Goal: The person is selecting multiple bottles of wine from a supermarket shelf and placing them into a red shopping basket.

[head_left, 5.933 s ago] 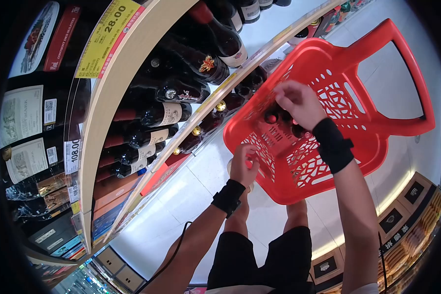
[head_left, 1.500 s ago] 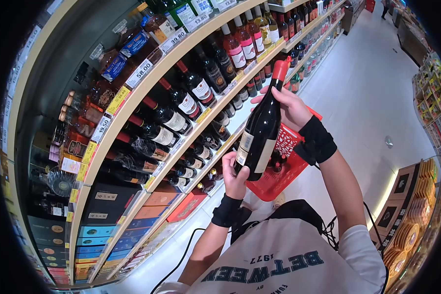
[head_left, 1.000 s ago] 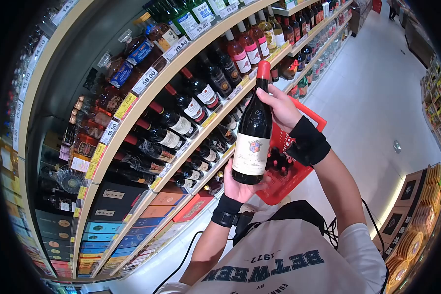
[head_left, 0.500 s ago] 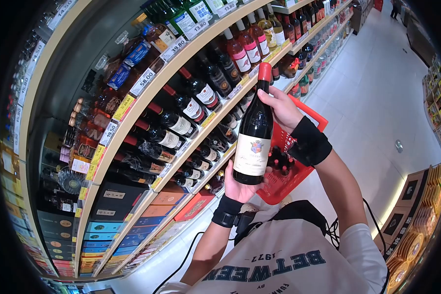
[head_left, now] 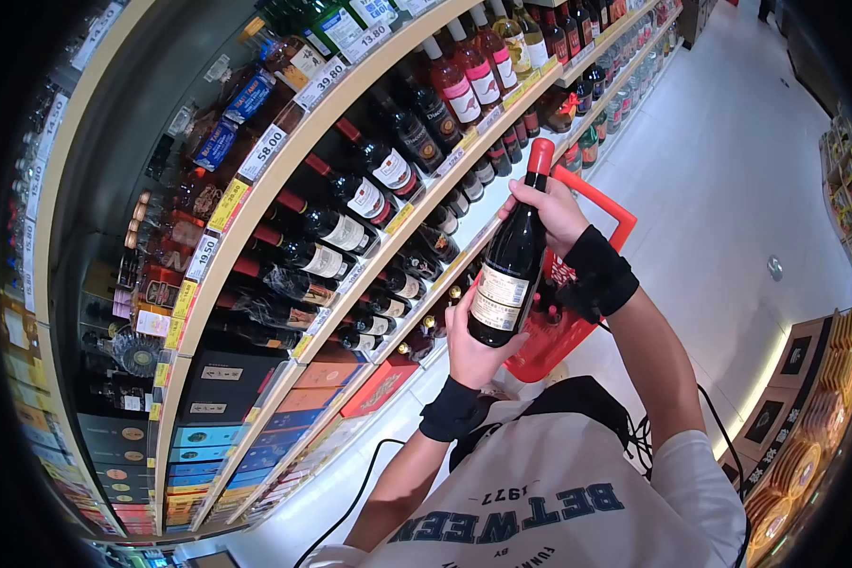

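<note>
A dark wine bottle (head_left: 514, 251) with a red capped top is held tilted in front of me, its pale back label with small print and a barcode facing me. My left hand (head_left: 473, 346) is closed around its lower end. Around the neck, just below the red cap, my right hand (head_left: 552, 213) is closed as well. Black bands wrap both wrists. Partly hidden behind the bottle and my right wrist is a red shopping basket (head_left: 596, 213) with several bottles in it.
On the left, long curved shelves hold several rows of wine bottles (head_left: 364, 199), with price tags (head_left: 260, 151) along the edges. Boxed goods (head_left: 218, 388) fill the lower shelves. A pale tiled aisle (head_left: 701, 189) runs ahead, and packaged goods (head_left: 795, 464) stand at the right.
The bottle has been turned about its length, so its back label shows instead of the crested front label. Both hands and the bottle have shifted slightly right.
</note>
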The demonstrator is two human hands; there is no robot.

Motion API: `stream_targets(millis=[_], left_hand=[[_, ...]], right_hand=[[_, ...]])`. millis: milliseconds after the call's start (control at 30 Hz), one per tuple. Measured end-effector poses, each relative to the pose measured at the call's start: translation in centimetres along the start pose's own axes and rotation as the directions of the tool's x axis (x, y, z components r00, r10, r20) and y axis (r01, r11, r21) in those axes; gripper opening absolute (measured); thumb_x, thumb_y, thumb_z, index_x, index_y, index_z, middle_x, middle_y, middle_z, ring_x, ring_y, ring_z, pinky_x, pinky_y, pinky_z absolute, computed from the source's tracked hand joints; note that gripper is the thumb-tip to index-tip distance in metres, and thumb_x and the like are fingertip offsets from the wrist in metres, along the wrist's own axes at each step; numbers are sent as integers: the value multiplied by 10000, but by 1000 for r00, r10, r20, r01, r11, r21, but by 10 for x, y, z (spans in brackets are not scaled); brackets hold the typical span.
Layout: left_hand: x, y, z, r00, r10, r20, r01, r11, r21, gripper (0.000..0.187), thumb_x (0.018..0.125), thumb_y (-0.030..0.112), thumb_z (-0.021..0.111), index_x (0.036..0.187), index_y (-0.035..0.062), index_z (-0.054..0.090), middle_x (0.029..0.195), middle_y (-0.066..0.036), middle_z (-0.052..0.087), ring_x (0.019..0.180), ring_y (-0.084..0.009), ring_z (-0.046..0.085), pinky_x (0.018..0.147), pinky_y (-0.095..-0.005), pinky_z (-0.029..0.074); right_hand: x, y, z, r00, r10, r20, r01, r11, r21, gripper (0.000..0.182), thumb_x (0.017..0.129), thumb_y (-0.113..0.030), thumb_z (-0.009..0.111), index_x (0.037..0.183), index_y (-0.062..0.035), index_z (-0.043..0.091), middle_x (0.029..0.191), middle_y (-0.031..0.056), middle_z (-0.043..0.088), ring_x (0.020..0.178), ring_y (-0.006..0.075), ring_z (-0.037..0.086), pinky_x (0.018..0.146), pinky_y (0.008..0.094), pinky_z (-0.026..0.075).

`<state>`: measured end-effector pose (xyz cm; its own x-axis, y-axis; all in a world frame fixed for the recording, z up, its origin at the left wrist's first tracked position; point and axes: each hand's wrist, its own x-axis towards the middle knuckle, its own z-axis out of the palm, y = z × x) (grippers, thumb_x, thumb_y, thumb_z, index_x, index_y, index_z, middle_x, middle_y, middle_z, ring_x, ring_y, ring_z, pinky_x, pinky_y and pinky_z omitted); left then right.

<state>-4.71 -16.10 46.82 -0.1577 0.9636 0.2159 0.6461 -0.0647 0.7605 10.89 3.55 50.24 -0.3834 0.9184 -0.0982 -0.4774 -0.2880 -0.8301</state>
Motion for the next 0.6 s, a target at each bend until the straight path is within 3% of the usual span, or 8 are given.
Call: stream_targets(millis=[33, 167, 267, 400, 500, 533, 600], left_hand=[[-1, -3, 1, 1000, 4, 0, -4, 1000, 26, 1040, 600, 179, 970, 1416, -23, 357, 1281, -167, 513, 1170, -250, 563, 1029, -393, 457], [0, -15, 9, 993, -65, 98, 87, 965, -246, 1052, 594, 95, 962, 1420, -2, 317, 1341, -194, 509, 1224, -257, 554, 1040, -389, 456], [2, -31, 8, 982, 29, 189, 49, 916, -399, 1083, 606, 111, 958, 1446, -9, 285, 1351, -202, 513, 1253, -261, 547, 1064, -385, 446], [4, -56, 18, 964, -22, 264, 120, 924, -362, 1056, 648, 220, 936, 1460, -26, 308, 1359, -224, 543, 1269, -312, 565, 1062, -412, 458], [1, -77, 26, 965, -11, 262, 97, 944, -316, 1043, 647, 212, 935, 1453, -21, 317, 1354, -220, 545, 1255, -316, 572, 1052, -410, 465], [0, -82, 26, 956, -25, 292, 117, 946, -301, 1060, 635, 182, 938, 1453, -19, 294, 1367, -199, 522, 1274, -266, 552, 1069, -395, 456], [0, -100, 26, 941, -35, 338, 154, 930, -333, 1041, 640, 184, 936, 1445, -16, 308, 1357, -197, 532, 1273, -269, 552, 1065, -396, 458]], right_hand=[[0, 6, -1, 1000, -10, -2, 10, 1000, 5, 193, 961, -193, 657, 980, -35, 549, 831, 85, 656, 785, 203, 688, 719, 350, 567], [-8, 11, -5, 999, -51, -1, 51, 994, 101, 166, 952, -161, 642, 983, -37, 536, 830, 85, 647, 790, 217, 690, 722, 361, 572], [-16, 17, -10, 996, -94, 4, 93, 987, 134, 168, 946, -152, 634, 991, -39, 520, 823, 85, 641, 802, 225, 689, 756, 381, 577], [-23, 21, -13, 989, -136, 59, 128, 985, 111, 180, 960, -186, 631, 978, -32, 540, 866, 92, 661, 843, 212, 683, 813, 368, 568], [-30, 28, -7, 997, -72, -18, 73, 993, 91, 242, 971, -239, 643, 967, -1, 598, 903, 79, 676, 873, 188, 679, 856, 340, 552], [-35, 25, -5, 998, -29, -55, 33, 997, 67, 331, 959, -324, 682, 961, 6, 651, 929, 59, 684, 901, 155, 666, 872, 311, 528], [-39, 30, -9, 970, 14, -244, -61, 981, -185, 350, 944, -358, 704, 964, -11, 663, 927, 41, 680, 866, 130, 659, 831, 295, 521]])
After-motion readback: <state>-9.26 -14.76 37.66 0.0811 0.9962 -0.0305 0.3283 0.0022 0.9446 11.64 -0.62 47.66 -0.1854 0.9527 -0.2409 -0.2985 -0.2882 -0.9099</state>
